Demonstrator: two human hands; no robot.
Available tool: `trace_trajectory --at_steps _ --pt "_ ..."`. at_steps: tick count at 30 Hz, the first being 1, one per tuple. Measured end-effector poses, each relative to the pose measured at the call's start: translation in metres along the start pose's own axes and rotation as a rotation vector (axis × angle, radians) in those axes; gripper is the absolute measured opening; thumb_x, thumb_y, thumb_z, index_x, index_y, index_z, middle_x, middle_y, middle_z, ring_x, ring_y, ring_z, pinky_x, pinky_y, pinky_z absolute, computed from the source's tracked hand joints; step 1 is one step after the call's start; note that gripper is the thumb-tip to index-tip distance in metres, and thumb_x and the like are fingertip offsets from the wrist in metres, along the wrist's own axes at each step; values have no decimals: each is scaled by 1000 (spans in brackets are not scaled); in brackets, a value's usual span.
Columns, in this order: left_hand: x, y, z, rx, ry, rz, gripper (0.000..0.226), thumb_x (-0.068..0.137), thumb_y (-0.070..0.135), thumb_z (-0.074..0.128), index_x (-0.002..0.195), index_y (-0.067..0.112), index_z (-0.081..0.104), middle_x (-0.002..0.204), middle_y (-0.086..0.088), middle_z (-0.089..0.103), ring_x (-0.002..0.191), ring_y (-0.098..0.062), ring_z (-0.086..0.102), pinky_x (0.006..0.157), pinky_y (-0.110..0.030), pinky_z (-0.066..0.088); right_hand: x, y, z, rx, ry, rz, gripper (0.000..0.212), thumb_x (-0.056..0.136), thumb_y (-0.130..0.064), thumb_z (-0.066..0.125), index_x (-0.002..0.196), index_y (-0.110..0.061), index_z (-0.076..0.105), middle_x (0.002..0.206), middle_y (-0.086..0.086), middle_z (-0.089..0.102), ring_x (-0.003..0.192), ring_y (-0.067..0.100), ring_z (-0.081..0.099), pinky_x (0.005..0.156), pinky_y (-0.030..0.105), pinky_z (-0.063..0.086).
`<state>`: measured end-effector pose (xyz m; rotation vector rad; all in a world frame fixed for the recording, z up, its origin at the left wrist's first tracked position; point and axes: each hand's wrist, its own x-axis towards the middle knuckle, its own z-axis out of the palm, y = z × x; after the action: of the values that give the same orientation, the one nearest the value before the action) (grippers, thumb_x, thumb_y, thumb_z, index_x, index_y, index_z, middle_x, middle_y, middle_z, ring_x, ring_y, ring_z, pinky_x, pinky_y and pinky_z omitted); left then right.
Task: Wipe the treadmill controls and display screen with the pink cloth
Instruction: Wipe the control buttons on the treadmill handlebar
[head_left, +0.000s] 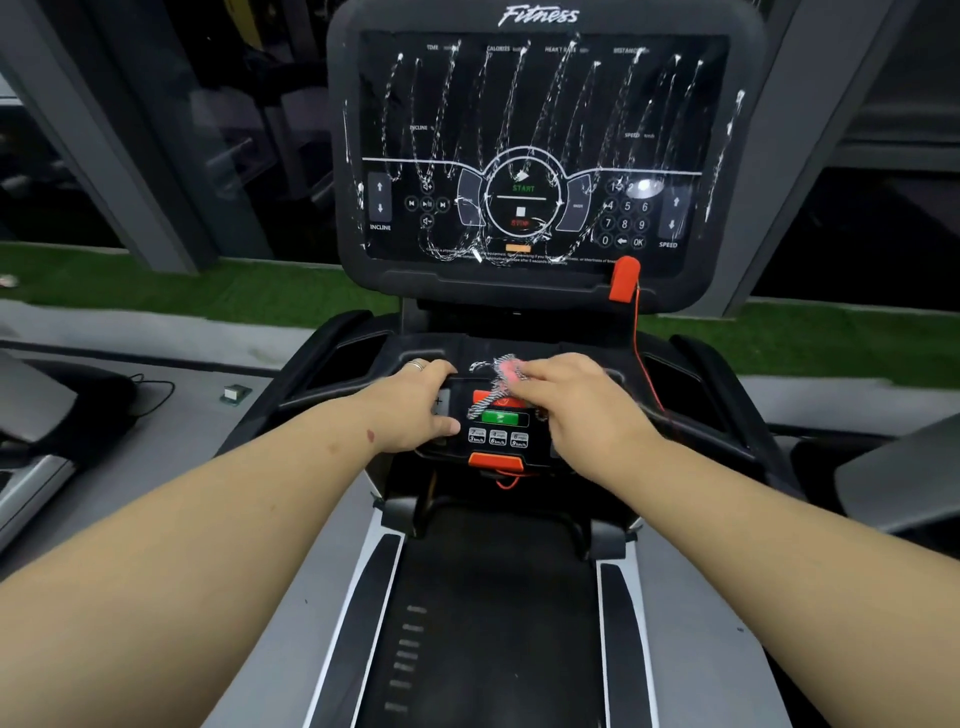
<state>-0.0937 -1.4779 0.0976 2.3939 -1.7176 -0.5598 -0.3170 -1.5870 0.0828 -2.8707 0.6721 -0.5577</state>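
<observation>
Setting: green turf (218, 291) and dark glass panels lie behind the treadmill; we stand on its black belt (498, 623), looking down at both arms.
Display screen (535, 150): upright on the console, dark, crossed by white zigzag streaks of foam; START and STOP marks sit at its centre, a number pad at right.
Red safety clip (625, 278): at the screen's lower right edge, with a red cord running down toward the handlebar.
Control panel (497, 423): between our hands, carrying a green button and a row of speed keys, with foam streaks across its top.
Left hand (415, 402): rests on the panel's left edge, fingers curled over the bar, thumb beside the keys.
Right hand (576, 400): fingers bent down on the pink cloth (506, 370), pressing it to the panel's upper part; only a small pink patch shows at the fingertips.
</observation>
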Motion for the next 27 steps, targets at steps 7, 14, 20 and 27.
trace_trajectory --at_steps 7,14,20,27 --pt "2 -4 2 -28 12 18 72 92 41 73 151 27 36 150 0 40 124 -25 56 99 -34 46 -21 25 -16 -64 41 34 54 76 12 64 114 -22 79 125 -1 72 106 36 64 98 43 54" --pt "1 -6 7 -34 26 41 80 91 42 74 156 23 31 156 -4 37 134 -26 51 109 -33 41 5 -16 -2 11 -51 -42 58 82 12 57 129 -19 71 139 0 64 127 34 55 112 42 45" --pt "1 -27 7 -180 -2 59 70 104 56 42 163 36 12 167 3 23 153 -20 26 124 -37 24 17 -21 -8 9 -92 68 50 92 -4 53 132 -29 70 143 -11 60 133 21 49 115 28 34" --pt "37 -96 8 -88 112 -126 65 110 45 30 165 19 8 171 -6 14 158 -26 11 127 -40 13 42 -26 -9 119 -32 296 37 92 -13 57 117 -32 77 122 -19 69 124 10 54 104 26 44"
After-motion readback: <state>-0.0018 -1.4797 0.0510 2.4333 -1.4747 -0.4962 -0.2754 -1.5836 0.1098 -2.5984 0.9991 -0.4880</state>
